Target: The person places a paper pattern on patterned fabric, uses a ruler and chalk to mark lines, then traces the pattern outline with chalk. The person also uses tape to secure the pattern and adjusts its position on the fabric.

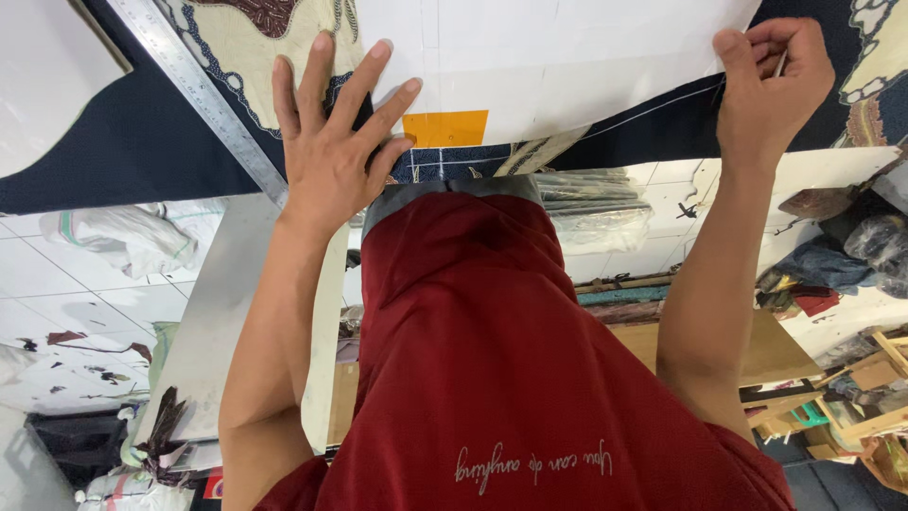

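Observation:
My left hand lies flat with fingers spread on the lower edge of a white paper pattern, pressing it onto dark navy patterned fabric. An orange tag sits on the paper's edge just right of that hand. My right hand is closed around a thin pen-like marker at the paper's right edge, over the fabric. A white line runs across the dark cloth below the paper there. My red shirt fills the lower middle.
A long metal ruler lies diagonally on the fabric, left of my left hand. Another white paper piece sits at the far left. Below the table edge are tiled floor, white sacks, cloth scraps and wooden shelving.

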